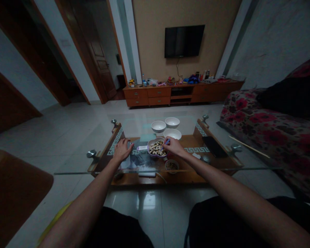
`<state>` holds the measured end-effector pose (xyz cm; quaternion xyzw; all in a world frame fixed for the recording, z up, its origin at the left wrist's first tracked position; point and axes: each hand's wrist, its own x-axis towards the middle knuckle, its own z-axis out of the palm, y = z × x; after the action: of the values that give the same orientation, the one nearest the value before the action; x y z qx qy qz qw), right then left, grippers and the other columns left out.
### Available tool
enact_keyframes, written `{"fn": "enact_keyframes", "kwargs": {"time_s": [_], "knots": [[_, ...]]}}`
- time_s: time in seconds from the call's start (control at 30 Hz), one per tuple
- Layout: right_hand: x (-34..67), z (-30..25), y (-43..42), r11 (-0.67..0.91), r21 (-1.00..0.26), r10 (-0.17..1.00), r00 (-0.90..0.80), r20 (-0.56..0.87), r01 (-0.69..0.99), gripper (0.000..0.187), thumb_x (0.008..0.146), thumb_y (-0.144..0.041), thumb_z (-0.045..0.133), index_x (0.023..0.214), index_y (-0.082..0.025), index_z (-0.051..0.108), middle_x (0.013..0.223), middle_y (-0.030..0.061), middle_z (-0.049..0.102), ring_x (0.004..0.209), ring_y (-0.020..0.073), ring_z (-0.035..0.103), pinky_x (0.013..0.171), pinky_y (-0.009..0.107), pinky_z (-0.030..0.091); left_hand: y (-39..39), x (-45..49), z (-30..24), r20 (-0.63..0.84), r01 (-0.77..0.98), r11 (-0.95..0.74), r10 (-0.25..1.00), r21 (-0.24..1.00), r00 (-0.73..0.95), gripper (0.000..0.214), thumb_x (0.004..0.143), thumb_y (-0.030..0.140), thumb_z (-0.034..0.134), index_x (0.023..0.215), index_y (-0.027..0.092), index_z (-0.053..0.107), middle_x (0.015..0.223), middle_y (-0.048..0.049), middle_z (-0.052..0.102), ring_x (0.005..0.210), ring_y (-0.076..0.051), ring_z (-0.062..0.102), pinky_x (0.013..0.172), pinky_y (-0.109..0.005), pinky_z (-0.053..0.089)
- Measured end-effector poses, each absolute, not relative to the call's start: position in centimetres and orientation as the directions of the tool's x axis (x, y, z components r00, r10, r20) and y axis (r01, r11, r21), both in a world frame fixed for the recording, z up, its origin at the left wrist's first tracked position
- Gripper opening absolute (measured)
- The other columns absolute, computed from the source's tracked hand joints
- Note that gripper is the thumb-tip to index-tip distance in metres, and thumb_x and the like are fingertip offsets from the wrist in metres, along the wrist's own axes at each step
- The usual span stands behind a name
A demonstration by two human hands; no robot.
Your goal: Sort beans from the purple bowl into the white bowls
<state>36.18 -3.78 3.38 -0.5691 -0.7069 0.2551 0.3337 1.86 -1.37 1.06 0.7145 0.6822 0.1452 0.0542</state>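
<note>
A purple bowl (153, 152) full of small dark and pale pieces stands on the glass coffee table (217, 164). My right hand (173, 146) hovers at the bowl's right rim, fingers pinched on a small blue tool (167, 141) that points into the bowl. My left hand (122, 149) lies flat on the glass to the left of the bowl, fingers spread. Three empty white bowls (158, 126) (172, 122) (172, 134) stand just behind the purple one. A small bowl (172, 166) with dark contents sits in front of it.
A black phone (215, 146) lies on the table's right part, and chopsticks (248, 147) stick out near the floral sofa (268, 131). A white label (142, 147) sits beside the purple bowl. A cluttered TV cabinet (181, 91) stands at the far wall.
</note>
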Motion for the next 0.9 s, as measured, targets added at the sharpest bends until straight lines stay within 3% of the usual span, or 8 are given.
{"fn": "enact_keyframes", "kwargs": {"time_s": [0.57, 0.73, 0.9], "knots": [[36.0, 3.4, -3.4, 0.182, -0.82, 0.983, -0.108, 0.146, 0.542, 0.008, 0.081, -0.014, 0.071, 0.086, -0.02, 0.068, 0.077, 0.0023, 0.077, 0.068, 0.0162, 0.071, 0.06, 0.021, 0.048, -1.6, 2.0, 1.2, 0.124, 0.965, -0.042, 0.992, 0.259, 0.009, 0.056, 0.107, 0.058, 0.039, 0.148, 0.022, 0.053, 0.161, -0.0155, 0.045, 0.154, -0.034, 0.038, 0.127, -0.059, 0.031], [37.9, 4.5, -2.2, 0.201, -0.892, 0.968, 0.057, 0.244, 0.404, 0.008, 0.083, -0.026, 0.07, 0.088, -0.021, 0.065, 0.074, 0.0019, 0.075, 0.066, 0.0184, 0.072, 0.059, 0.024, 0.053, -1.5, 2.0, 1.1, 0.124, 0.963, -0.04, 0.992, 0.267, 0.006, 0.057, 0.106, 0.059, 0.04, 0.148, 0.023, 0.054, 0.161, -0.016, 0.045, 0.153, -0.034, 0.038, 0.127, -0.06, 0.03], [41.0, 5.8, -2.0, 0.225, -0.825, 0.876, 0.262, 0.404, 0.518, 0.019, 0.086, -0.04, 0.069, 0.094, -0.022, 0.069, 0.087, 0.0061, 0.079, 0.079, 0.0227, 0.075, 0.067, 0.029, 0.056, -1.5, 2.1, 1.1, 0.137, 0.959, -0.059, 0.99, 0.275, 0.022, 0.055, 0.106, 0.06, 0.039, 0.145, 0.024, 0.054, 0.157, -0.0129, 0.049, 0.15, -0.032, 0.041, 0.126, -0.059, 0.032]]}}
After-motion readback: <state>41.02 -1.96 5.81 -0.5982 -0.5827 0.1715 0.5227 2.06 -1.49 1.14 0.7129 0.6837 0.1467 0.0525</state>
